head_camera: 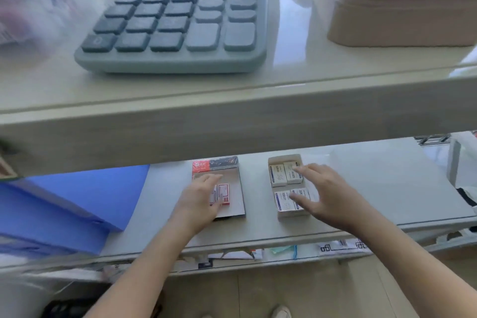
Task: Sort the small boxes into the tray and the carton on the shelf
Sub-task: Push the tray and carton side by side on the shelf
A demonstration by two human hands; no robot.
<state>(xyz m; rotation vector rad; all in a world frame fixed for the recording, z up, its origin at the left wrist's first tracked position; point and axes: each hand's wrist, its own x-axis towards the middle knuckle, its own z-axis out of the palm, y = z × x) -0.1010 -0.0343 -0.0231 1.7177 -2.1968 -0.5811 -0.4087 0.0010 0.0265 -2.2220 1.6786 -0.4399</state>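
Box print too blurred to read; red-white boxes (pixel 224 194) in tray (pixel 238 188), white ones (pixel 277 175) in carton (pixel 284 159).

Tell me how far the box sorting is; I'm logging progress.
Done: four white boxes sit in the carton, and a red box lies in the tray. In hand: the left hand rests on the red box; the right hand hovers over the carton. Left: no loose boxes show.

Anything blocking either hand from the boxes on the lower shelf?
Nothing visible. The left hand is already on the red-and-white boxes in the grey tray; the right hand hovers over the white boxes in the carton.
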